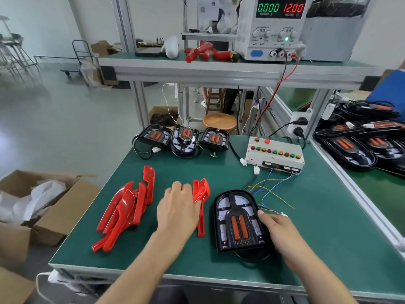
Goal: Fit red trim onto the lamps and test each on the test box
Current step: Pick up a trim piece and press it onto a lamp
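A black lamp with two orange bars lies face up near the table's front, and my right hand grips its right edge. My left hand rests palm down on a red trim piece just left of the lamp, fingers curled over its upper end. A pile of several red trim pieces lies further left. Three more lamps stand in a row at the table's far edge. The white test box with coloured buttons sits at the far right, its loose wires trailing towards the lamp.
A power supply showing 0.000 and 12.00 stands on the upper shelf, beside more red parts. Several finished lamps are stacked on the right-hand bench. Open cardboard boxes sit on the floor at the left. A wooden stool stands behind the table.
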Motion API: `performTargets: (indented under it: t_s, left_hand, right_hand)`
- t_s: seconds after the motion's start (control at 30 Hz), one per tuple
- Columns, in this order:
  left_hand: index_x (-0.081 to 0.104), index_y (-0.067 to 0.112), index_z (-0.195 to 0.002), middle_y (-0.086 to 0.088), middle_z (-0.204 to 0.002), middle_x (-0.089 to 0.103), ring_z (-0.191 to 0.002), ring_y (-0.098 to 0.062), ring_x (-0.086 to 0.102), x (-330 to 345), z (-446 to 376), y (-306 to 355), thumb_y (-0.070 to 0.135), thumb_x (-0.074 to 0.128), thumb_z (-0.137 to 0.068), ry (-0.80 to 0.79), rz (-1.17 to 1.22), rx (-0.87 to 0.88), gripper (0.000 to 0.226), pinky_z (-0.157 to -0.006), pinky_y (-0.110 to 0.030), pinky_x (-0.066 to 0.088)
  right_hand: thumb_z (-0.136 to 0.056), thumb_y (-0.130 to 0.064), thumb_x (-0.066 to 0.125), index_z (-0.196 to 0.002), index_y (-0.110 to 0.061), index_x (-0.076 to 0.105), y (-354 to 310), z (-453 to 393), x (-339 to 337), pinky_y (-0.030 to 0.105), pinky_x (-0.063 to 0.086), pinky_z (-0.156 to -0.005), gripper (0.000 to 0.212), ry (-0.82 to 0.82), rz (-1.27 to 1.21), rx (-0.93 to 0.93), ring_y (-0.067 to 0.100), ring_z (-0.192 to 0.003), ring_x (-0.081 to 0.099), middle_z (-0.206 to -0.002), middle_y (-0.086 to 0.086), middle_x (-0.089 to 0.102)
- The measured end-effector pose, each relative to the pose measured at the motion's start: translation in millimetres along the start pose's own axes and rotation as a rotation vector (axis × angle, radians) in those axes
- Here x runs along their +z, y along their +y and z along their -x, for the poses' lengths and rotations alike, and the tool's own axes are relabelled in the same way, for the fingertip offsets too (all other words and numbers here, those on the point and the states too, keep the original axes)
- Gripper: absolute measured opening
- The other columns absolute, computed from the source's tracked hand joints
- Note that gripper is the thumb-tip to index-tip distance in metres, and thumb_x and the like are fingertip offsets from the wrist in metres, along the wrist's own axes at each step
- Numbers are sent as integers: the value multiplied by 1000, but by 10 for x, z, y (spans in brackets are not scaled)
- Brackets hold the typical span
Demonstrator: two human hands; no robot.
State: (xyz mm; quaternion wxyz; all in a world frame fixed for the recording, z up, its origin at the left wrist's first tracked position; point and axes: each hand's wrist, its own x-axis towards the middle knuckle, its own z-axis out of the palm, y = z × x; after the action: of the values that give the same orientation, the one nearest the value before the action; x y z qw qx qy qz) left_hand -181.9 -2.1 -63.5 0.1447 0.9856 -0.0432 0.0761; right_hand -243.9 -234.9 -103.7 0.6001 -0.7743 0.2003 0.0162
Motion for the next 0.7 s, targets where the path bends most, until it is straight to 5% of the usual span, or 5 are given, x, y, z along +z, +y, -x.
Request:
performTargets:
  t_s: [0.27, 0.4, 0.53, 0.6, 0.7]
  left_hand:
    - [62, 14, -100, -3, -102, 64, -100, -30, 62, 24, -105, -73, 33, 53, -99, -31, 9, 19, 21, -77, -38, 47]
    - [68, 15, -103, -1, -96, 65, -94, -27, 61, -159, -65, -48, 32, 61, -98, 124, 181, 92, 19, -79, -39, 48]
    - [66, 21, -116, 3, -107, 61, -105, -24, 54, -401, -24, 97, 34, 54, -103, 97, 70, 443, 22, -92, -38, 42]
    - [58, 28, -125, 8, -117, 56, -114, -19, 47, -481, -21, 224, 40, 42, -106, 15, -104, 617, 28, -95, -34, 36]
    - [56, 29, -122, 10, -117, 56, -116, -18, 42, -534, -28, 422, 41, 38, -108, -68, -214, 811, 26, -93, -35, 31]
  right_hand:
    - [-102, -48, 51, -68, -14, 68, -47, 87, -74, 32, 41, -66, 50, 72, 209, -87, 10, -63, 52, -61, -11, 61]
    - [-100, -42, 56, -98, -30, 76, -89, 169, -129, 22, 42, -76, 23, 247, 367, -252, -5, -87, 61, -96, -16, 71]
    - [-95, -27, 68, -126, -24, 71, -227, 300, -87, 7, 41, -85, 31, 410, 375, -620, 1, -96, 60, -116, -18, 61]
    - [-93, -21, 71, -132, -18, 68, -319, 344, -38, 21, 41, -102, 39, 427, 567, -916, 14, -113, 57, -128, -8, 60]
    - [-93, -30, 64, -133, -15, 64, -399, 354, 4, 36, 44, -96, 43, 388, 902, -1164, 24, -117, 59, -129, -1, 65]
